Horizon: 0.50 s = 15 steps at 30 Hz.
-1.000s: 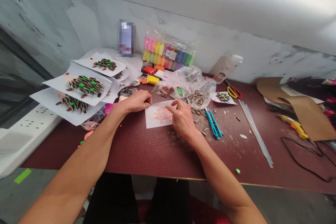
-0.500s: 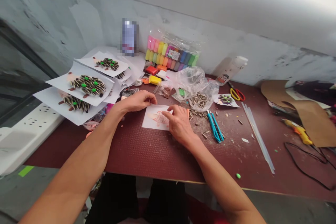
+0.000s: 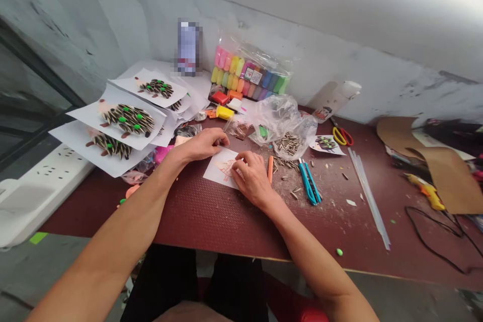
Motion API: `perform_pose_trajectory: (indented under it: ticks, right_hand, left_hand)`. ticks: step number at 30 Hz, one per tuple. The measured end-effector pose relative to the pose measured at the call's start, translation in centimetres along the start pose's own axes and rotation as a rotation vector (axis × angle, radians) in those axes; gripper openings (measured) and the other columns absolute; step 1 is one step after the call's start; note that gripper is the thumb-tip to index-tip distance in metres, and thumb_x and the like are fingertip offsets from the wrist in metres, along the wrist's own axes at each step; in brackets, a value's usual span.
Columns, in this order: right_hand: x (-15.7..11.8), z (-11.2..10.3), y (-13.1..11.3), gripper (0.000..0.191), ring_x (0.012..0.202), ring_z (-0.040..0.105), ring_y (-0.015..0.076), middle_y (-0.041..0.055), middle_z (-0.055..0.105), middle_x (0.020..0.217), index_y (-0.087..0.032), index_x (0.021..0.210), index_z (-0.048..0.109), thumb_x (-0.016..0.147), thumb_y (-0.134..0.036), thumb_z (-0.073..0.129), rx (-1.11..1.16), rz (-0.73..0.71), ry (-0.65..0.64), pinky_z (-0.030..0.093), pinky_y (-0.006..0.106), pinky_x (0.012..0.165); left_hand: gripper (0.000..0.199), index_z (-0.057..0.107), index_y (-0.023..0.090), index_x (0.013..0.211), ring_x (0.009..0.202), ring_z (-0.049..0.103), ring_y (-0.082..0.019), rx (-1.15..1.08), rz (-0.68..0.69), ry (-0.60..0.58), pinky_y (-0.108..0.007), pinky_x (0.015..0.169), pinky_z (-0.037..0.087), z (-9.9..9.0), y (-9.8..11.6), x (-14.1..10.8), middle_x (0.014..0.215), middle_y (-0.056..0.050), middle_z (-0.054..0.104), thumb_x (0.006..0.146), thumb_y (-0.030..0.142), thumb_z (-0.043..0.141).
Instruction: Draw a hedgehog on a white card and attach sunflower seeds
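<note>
A small white sheet of paper (image 3: 213, 173) lies on the table, bearing a red line drawing of a hedgehog (image 3: 225, 166) with a pale face patch. My left hand (image 3: 208, 143) is closed at the sheet's far edge, fingers curled onto it. Over the drawing's right side rests my right hand (image 3: 252, 175), its fingers bent and drawn together, with the tips on the paper. Whatever those fingertips might hold is hidden. Just right of that hand lies an orange stick (image 3: 270, 169). Sunflower seeds (image 3: 287, 144) spill from a clear plastic bag (image 3: 278, 115) beyond it.
Finished seed hedgehogs on paper (image 3: 130, 118) are stacked at left, beside a white power strip (image 3: 45, 186). A pack of coloured clay (image 3: 251, 73) leans on the wall. A blue cutter (image 3: 309, 183), scissors (image 3: 342, 136), clear sticks (image 3: 368, 196) and a yellow glue gun (image 3: 426, 190) lie rightward.
The sheet has turned slightly. My right hand has slid a little left over the drawing, its fingers now more curled, uncovering the orange stick. My left hand stays at the far edge.
</note>
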State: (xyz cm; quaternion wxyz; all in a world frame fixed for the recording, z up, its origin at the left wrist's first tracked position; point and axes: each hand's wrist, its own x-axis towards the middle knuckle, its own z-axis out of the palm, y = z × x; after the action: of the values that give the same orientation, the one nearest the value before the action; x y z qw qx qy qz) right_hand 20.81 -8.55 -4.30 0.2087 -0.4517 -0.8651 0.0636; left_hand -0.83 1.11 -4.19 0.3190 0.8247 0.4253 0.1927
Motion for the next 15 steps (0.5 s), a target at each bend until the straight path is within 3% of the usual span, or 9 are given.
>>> perform_pose_trajectory:
  ticks: [3, 6, 10, 15]
  right_hand:
    - [0.0, 0.1, 0.1, 0.020, 0.102, 0.055, 0.0235, 0.0113, 0.065, 0.113, -0.019, 0.093, 0.072, 0.102, -0.024, 0.054, 0.010, 0.007, 0.025, 0.039, 0.040, 0.094]
    - [0.0, 0.1, 0.3, 0.024, 0.102, 0.055, 0.0229, 0.0112, 0.064, 0.118, -0.021, 0.107, 0.074, 0.100, -0.016, 0.051, 0.027, 0.023, 0.019, 0.039, 0.040, 0.096]
    - [-0.1, 0.0, 0.6, 0.039, 0.114, 0.053, 0.0254, 0.0116, 0.060, 0.127, -0.025, 0.120, 0.074, 0.094, -0.006, 0.052, 0.038, 0.030, -0.019, 0.039, 0.042, 0.100]
    - [0.1, 0.0, 0.7, 0.043, 0.123, 0.049, 0.0266, 0.0100, 0.059, 0.134, -0.028, 0.118, 0.076, 0.092, -0.004, 0.052, 0.019, 0.034, -0.051, 0.037, 0.043, 0.105]
  left_hand:
    - [0.022, 0.072, 0.018, 0.092, 0.092, 0.064, -0.021, 0.037, 0.000, 0.010, -0.032, 0.085, 0.050, -0.5, 0.1, -0.2, 0.098, -0.006, 0.071, 0.075, 0.015, 0.059]
    - [0.024, 0.072, 0.019, 0.096, 0.087, 0.065, -0.021, 0.042, -0.065, -0.135, -0.031, 0.080, 0.049, -1.4, 0.4, -0.6, 0.093, -0.004, 0.072, 0.077, 0.018, 0.058]
    - [0.046, 0.070, 0.022, 0.115, 0.104, 0.063, -0.025, 0.114, -0.058, -0.294, -0.033, 0.091, 0.047, -2.3, 1.1, -1.4, 0.111, -0.005, 0.072, 0.068, 0.027, 0.070]
    - [0.056, 0.065, 0.024, 0.120, 0.117, 0.056, -0.028, 0.261, -0.069, -0.361, -0.038, 0.102, 0.042, -2.2, 2.1, -1.9, 0.122, -0.005, 0.067, 0.065, 0.033, 0.072]
